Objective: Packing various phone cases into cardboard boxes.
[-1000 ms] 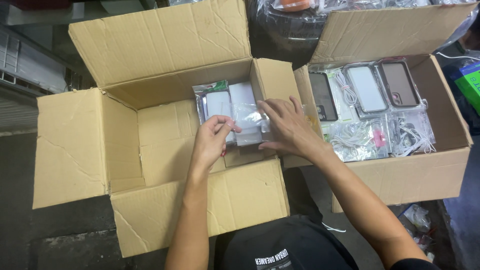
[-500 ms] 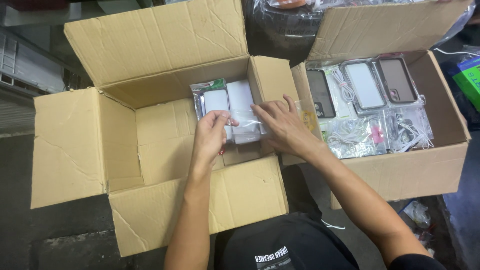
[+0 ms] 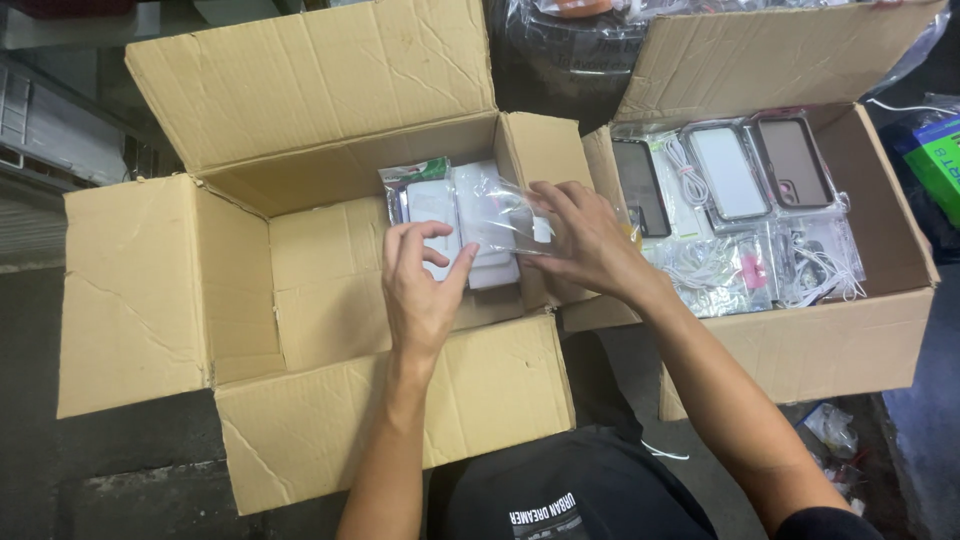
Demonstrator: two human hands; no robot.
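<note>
Your hands over bagged white cases in the creased cardboard box

Your right hand [image 3: 590,240] pinches a glossy, crinkled clear bag [image 3: 500,215] holding a flat white rectangular case, held over the row of packed cases [image 3: 435,205] standing in the large matte box [image 3: 300,260]. Your left hand [image 3: 420,285] is loose, fingers spread, just below and left of the bag, touching the row's edge. The neighbouring box [image 3: 850,340] holds bagged phone cases and coiled white cables.

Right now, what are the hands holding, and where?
The right hand pinches a clear plastic bag by its right end. The left hand is open, holding nothing.
</note>
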